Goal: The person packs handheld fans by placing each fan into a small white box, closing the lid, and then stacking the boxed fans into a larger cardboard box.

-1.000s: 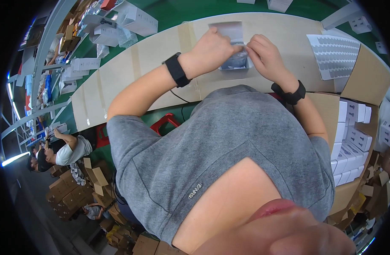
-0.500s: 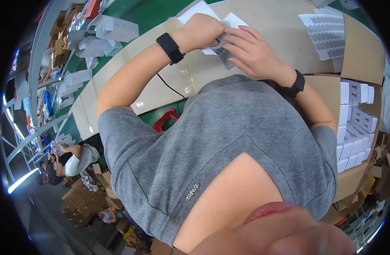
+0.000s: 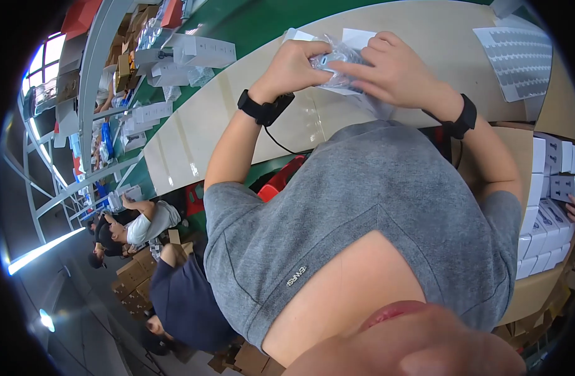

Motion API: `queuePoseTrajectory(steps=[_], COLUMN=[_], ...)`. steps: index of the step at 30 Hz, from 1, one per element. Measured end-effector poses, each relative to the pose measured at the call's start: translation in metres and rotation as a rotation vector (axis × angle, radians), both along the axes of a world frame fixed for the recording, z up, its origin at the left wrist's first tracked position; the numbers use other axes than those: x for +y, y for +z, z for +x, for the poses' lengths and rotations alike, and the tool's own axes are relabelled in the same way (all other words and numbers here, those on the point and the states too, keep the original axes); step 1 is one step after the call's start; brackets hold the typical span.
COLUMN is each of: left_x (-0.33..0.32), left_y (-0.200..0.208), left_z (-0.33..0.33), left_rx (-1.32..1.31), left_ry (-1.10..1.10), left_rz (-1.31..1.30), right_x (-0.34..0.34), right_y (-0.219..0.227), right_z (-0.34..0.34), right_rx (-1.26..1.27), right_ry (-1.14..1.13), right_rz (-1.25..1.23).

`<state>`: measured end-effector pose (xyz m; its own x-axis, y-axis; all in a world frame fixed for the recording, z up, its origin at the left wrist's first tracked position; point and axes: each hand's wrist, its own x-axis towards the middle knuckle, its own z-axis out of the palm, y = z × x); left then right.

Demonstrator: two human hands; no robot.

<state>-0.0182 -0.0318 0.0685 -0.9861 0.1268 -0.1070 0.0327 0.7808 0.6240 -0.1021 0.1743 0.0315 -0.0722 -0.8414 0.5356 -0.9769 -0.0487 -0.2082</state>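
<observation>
My left hand pinches one side of a crinkled clear plastic bag above the table. Inside the bag is a light item with a bluish part, too covered by film to name. On the bag's other side my right hand grips the film, its index finger stretched across toward the left thumb and its other fingers curled. White packaging shows behind the bag, and its full shape is hidden by my hands. Both wrists wear black bands.
A tan table curves beneath my hands. At right lie a sheet of grey stickers and an open carton of small white boxes, with another person's fingers beside it. White boxes stand far left. A red stool is below the table.
My hands have moved apart, and the plastic bag now shows between them. The view has shifted. A person in dark blue appears lower left, and another person's fingers appear by the carton.
</observation>
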Motion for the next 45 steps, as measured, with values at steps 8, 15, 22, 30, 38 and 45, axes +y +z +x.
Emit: queuePoseTrajectory(steps=[8, 15, 22, 30, 38, 45], left_x=[0.002, 0.009, 0.004, 0.017, 0.008, 0.000], left_y=[-0.009, -0.006, -0.013, 0.000, -0.023, -0.043], left_z=[0.016, 0.020, 0.021, 0.013, 0.020, 0.027], left_rx=[0.056, 0.015, 0.070, 0.457, 0.167, 0.256], left_ry=[0.233, 0.231, 0.221, -0.097, 0.110, 0.285], left_rz=[0.321, 0.206, 0.254, -0.197, 0.506, 0.459], right_x=[-0.010, -0.008, -0.012, 0.002, 0.006, 0.015], right_y=[0.000, 0.006, 0.027, 0.011, -0.010, -0.011], right_z=[-0.004, -0.014, -0.014, -0.022, -0.012, -0.006], right_rx=[0.014, 0.121, 0.188, 0.161, -0.084, -0.347], right_ry=[0.037, 0.086, 0.135, 0.110, 0.061, -0.043], right_rz=[-0.175, -0.016, -0.286, -0.075, 0.048, -0.175])
